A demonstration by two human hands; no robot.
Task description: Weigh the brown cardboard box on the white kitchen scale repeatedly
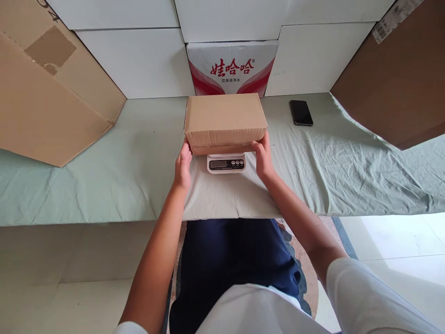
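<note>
At centre frame, a closed brown corrugated cardboard box [225, 119] sits atop a small white digital kitchen scale [226, 163] on the pale green cloth-covered table [104, 176]. Left hand [183, 163] and right hand [263, 155] each grip a lower side of the box. The box overhangs the scale widely, so I judge that uneven release could tip it off. Counted: one box on the scale, one scale, one black phone [301, 112] upper right, two large cardboard sheets [45, 93] at the upper corners.
</note>
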